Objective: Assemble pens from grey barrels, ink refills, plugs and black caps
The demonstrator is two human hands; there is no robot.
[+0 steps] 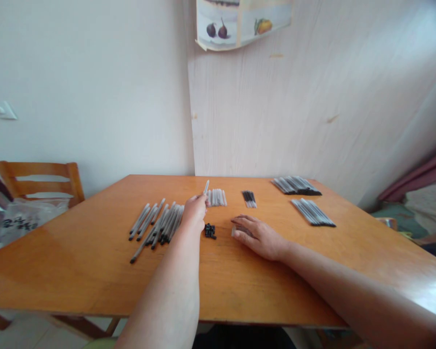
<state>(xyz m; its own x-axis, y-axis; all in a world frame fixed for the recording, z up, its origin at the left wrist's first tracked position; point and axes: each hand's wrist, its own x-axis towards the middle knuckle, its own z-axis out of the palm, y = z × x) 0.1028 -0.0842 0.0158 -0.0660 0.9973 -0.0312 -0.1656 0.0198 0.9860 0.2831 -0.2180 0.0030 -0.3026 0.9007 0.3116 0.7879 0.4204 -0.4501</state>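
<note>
My left hand (194,211) is closed around a thin grey tube (206,187), holding it tilted upward just left of a small row of clear tubes (217,197). My right hand (258,236) lies flat on the wooden table (94,261), fingers stretched toward a small pile of black caps (210,230). Something pale shows under its fingertips; I cannot make it out. A loose heap of grey pens with black tips (159,225) lies left of my left hand.
A small bunch of black refills (249,198) lies behind my right hand. Two neat stacks of finished pens (296,185) (313,212) sit at the far right. A wooden chair (39,180) with a plastic bag (25,218) stands left. Walls close behind.
</note>
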